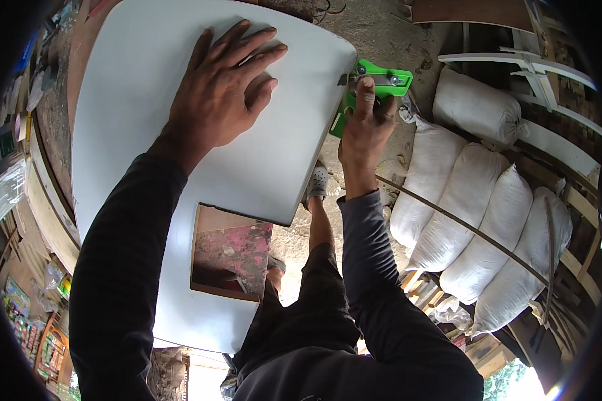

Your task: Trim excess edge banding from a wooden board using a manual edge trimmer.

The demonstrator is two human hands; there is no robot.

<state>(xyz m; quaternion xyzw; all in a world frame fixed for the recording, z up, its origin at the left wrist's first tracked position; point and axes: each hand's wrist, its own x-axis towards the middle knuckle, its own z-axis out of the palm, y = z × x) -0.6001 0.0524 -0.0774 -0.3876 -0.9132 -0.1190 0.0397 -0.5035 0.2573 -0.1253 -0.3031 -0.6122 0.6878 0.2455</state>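
Observation:
A white-faced board with rounded corners and a rectangular notch lies in front of me. On its far part my left hand rests flat, fingers spread, holding nothing. Off the board's right edge, my right hand is closed around a bright green hand edge trimmer, with my thumb on top. Metal plates and screws show on the tool, and its dark tip meets the board's edge near the far right corner. My palm and fingers hide much of the trimmer's body.
Several stuffed white sacks lie on the floor at right, with a long thin strip across them. White frame pieces stand beyond. A stained reddish surface shows through the notch. Shelves of small goods line the left.

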